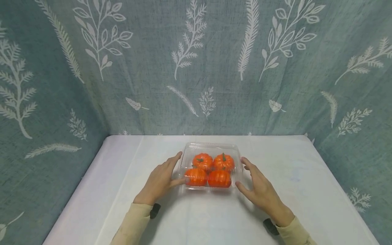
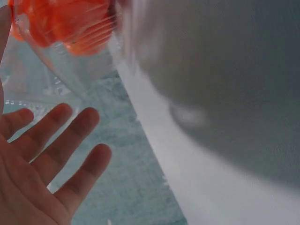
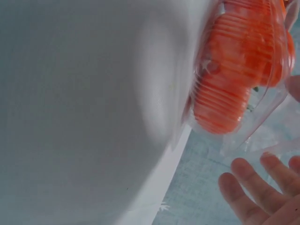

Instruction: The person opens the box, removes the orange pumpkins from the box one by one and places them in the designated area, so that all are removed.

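Note:
A clear plastic clamshell box sits on the white table, with several small orange pumpkins inside. Their green stems show on the back ones. My left hand is at the box's left side, fingers spread, its thumb at the front left corner. On the opposite side my right hand has its fingers extended and its thumb by the front right corner. In both wrist views, the fingers of the left and the fingers of the right are spread near the clear plastic. Whether either thumb touches it, I cannot tell.
The white table runs back to a blue-green curtain with white leaf prints, which also hangs along the left and right sides. A dark wrist strap shows at the left sleeve, another dark piece at the right.

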`<state>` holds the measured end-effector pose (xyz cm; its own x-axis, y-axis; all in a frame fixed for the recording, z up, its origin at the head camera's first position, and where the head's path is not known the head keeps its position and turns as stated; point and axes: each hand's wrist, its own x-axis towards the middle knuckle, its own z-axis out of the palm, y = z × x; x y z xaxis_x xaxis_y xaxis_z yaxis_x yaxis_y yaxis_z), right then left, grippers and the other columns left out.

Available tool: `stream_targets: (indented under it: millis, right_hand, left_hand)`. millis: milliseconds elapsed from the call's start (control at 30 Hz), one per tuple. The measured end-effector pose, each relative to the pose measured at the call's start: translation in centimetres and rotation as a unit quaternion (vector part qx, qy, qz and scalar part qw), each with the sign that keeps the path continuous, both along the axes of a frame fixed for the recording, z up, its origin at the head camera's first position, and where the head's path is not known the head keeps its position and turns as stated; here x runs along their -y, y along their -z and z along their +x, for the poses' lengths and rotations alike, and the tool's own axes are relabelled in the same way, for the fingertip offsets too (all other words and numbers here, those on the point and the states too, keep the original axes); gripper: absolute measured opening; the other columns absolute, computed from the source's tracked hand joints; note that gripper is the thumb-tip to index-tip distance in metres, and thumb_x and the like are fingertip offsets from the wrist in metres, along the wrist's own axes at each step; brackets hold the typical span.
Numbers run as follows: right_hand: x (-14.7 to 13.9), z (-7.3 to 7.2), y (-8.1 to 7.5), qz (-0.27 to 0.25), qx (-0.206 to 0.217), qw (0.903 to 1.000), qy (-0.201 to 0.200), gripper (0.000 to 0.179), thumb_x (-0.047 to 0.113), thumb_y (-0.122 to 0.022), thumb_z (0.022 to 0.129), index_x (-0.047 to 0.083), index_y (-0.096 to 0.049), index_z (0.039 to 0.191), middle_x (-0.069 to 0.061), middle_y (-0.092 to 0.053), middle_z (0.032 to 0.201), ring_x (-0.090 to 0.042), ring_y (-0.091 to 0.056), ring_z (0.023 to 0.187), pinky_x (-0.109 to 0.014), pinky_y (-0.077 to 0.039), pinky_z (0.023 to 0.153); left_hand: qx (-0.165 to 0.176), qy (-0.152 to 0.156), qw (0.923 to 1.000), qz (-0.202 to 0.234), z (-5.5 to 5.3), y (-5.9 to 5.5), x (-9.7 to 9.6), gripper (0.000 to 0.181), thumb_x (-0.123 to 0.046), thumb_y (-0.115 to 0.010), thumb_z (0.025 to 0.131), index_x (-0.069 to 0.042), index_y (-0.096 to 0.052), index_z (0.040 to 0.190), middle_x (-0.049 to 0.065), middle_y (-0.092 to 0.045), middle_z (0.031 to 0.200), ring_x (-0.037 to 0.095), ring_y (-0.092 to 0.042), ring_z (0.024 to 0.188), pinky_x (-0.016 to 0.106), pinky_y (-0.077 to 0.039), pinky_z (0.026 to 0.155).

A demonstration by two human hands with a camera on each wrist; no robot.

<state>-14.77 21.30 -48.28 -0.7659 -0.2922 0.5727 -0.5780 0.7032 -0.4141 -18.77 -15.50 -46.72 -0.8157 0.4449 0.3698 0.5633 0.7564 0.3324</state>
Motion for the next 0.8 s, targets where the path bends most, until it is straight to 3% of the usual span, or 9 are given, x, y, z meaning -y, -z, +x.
stream_targets:
  millis: [300,533,800]
  right_hand:
    - [-0.5,-1.5,-0.4,-0.054,0.038,0.9977,-0.014,0.074,0.009,-0.081,0.085,0.005,-0.043,0.149,-0.008,-0.055,0.143,-0.028,-0.06,0.122,-0.05,-0.055,0.09]
    - [-0.5,-3.3,-0.5,-0.096,0.045,0.9943,-0.002,0.057,0.007,-0.078,0.089,0.0,-0.049,0.138,-0.012,-0.057,0.141,-0.029,-0.06,0.119,-0.048,-0.055,0.089]
    - [-0.3,-4.9,-0.3,-0.109,0.097,0.9888,0.031,0.052,0.015,-0.073,0.094,0.003,-0.049,0.138,-0.018,-0.06,0.132,-0.035,-0.063,0.111,-0.052,-0.055,0.089]
  left_hand:
    - [0.048,0.005,0.9982,0.035,-1.3,-0.2,0.1,0.094,-0.06,-0.071,0.086,-0.015,-0.033,0.159,0.011,-0.051,0.15,0.033,-0.054,0.132,0.053,-0.045,0.106]
    - [0.039,-0.002,0.998,0.049,-2.8,-0.5,0.1,0.083,-0.055,-0.067,0.093,-0.013,-0.036,0.157,0.007,-0.05,0.152,0.032,-0.054,0.131,0.053,-0.045,0.106]
    - [0.07,-0.047,0.9952,0.05,-4.7,-0.7,-0.3,0.058,-0.044,-0.066,0.098,-0.013,-0.051,0.145,0.01,-0.067,0.132,0.033,-0.065,0.115,0.05,-0.05,0.1]
